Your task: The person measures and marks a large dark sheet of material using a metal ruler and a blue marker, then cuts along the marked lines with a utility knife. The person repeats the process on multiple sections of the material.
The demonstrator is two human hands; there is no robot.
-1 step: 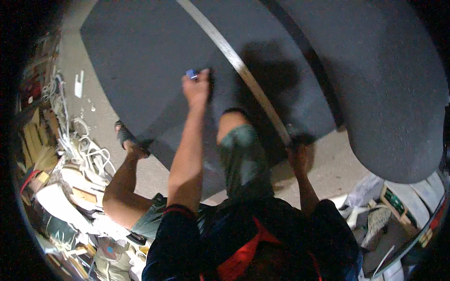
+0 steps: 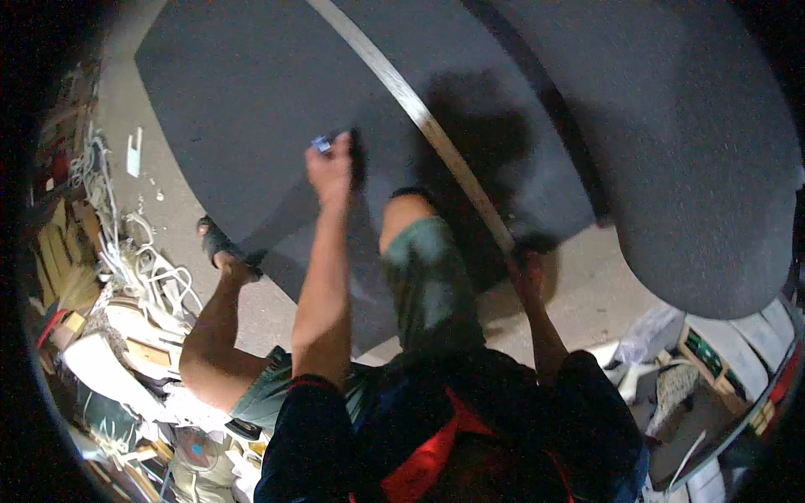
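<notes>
My left hand is closed around a small blue object, too small to identify, above a large dark grey sheet. A long, narrow, pale strip lies across the sheet, running from the far edge toward my right knee. At the strip's near end is my right hand, its fingers closed about that end and partly lost in shadow. Between my two arms, my bent knee rests at the sheet's near part.
Another dark sheet with a rounded end lies to the right, beyond a black band. White cords, a brush and scraps crowd the left. At the lower right are clear plastic and white curved pieces.
My left hand has shifted slightly left and nearer with the small blue object. The whole view has drifted a little; my right hand stays at the strip's near end.
</notes>
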